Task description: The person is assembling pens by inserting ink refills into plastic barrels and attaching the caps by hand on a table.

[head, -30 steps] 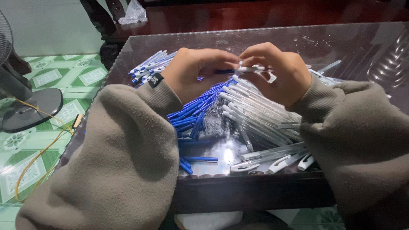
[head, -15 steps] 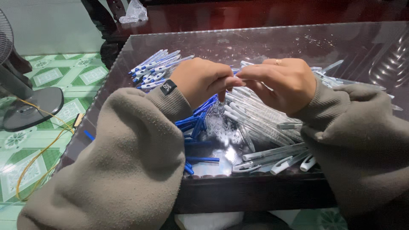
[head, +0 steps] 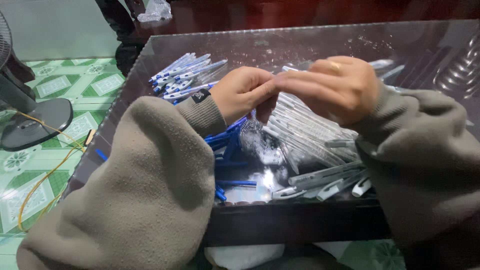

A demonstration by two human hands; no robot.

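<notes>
Head view, left to right. On the green-patterned tile floor [head: 95, 85] at far left stands the dark round base of a pedestal fan [head: 35, 122], with a yellow cable [head: 47, 175] trailing beside it. The dark glass-topped table [head: 310, 42] fills the rest of the frame; there is no container on it, and the pen parts lie loose on the glass. Near its left edge lies a heap of assembled pens with blue tips [head: 185, 75]. Below it, half hidden by the left grey fleece sleeve [head: 145, 190], lie loose blue pen refills [head: 230, 142]. The left hand [head: 242, 95] is curled, its fingertips pressed against those of the right hand [head: 335, 87]; both pinch at one spot above the table's middle (what they pinch is hidden by the fingers). The right hand wears a gold ring [head: 335, 66]. Beneath and right of the hands lies a pile of clear pen barrels [head: 310, 135], with white pen caps [head: 325, 187] at the near edge. A clear plastic bag [head: 157, 10] lies beyond the table.
</notes>
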